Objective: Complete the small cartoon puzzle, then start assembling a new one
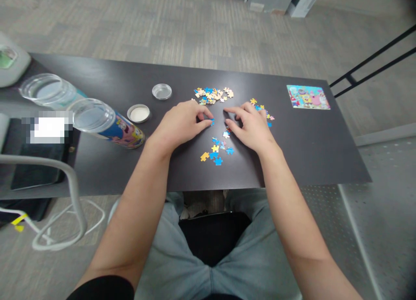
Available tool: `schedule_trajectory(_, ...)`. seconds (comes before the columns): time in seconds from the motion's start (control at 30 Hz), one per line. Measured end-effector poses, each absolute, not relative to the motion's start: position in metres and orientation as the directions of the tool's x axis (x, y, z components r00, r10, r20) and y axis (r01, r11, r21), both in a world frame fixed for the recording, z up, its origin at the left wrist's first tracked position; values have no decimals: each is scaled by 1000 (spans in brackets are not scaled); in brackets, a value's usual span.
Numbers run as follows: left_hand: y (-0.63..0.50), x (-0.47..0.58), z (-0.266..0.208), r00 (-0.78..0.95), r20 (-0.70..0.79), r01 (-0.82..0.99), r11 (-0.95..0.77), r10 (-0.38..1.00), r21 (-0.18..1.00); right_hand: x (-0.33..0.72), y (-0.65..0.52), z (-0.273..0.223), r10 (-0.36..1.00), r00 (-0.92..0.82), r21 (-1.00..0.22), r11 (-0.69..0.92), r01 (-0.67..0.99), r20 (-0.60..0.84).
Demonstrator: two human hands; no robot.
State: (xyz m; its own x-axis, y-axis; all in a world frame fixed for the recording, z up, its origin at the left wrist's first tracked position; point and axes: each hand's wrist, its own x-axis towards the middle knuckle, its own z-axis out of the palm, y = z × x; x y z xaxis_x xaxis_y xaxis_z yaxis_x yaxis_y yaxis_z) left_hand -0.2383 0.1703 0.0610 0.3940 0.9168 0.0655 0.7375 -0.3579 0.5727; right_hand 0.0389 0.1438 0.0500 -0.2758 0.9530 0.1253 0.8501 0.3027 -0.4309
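Note:
Between the thumb and forefinger of my left hand [183, 124] is a small blue jigsaw piece [212, 122]. My right hand [251, 126] hovers over the table with thumb and fingers apart, its thumb close to a whitish jigsaw piece [226, 135]. Nearer to me lies a loose group of blue and yellow pieces, among them a blue piece [218, 161] and an orange-yellow piece [204, 156]. A heap of jigsaw pieces [211, 95] lies beyond my hands. More pieces [253, 101] lie behind my right hand, which partly hides them.
A picture card [308, 97] with cartoon figures lies at the right of the dark table [312, 148]. To the left stand a printed clear-topped canister [121, 128] and another clear container [48, 89]. Two round lids [161, 91] lie nearby, beside a black device [39, 165] and a grey curved tube [76, 196].

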Motion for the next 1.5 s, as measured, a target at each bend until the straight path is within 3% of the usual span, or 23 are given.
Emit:
schedule_trajectory(0.2, 168, -238, 69, 521, 29, 645, -415, 853, 641, 35, 145, 53, 959, -259, -404, 283, 870, 113)
schedule_trajectory(0.37, 165, -236, 70, 576, -14, 602, -412, 818, 684, 38, 148, 61, 952, -278, -301, 305, 904, 128)
schedule_trajectory(0.5, 167, -237, 69, 531, 16, 619, -400, 847, 676, 29, 153, 62, 959, -258, -265, 281, 922, 119)
schedule_trajectory(0.67, 166, -242, 66, 322, 141, 749, -343, 936, 568, 21, 158, 60, 945, -324, -305, 323, 896, 51)
schedule_trajectory(0.87, 158, -241, 67, 265, 32, 872, -254, 964, 418, 39, 154, 60, 945, -317, -315, 325, 892, 79)
schedule_trajectory(1.1, 164, -246, 71, 318, 60, 814, -305, 946, 495, 76, 152, 59, 967, -234, -283, 253, 925, 100)
schedule_trajectory(1.23, 165, -247, 72, 260, 114, 773, -278, 959, 571, 81, 152, 63, 973, -207, -292, 229, 929, 105)
schedule_trajectory(1.5, 167, -260, 63, 205, 62, 798, -203, 977, 567, 65, 139, 83, 949, -312, -319, 311, 895, 47)
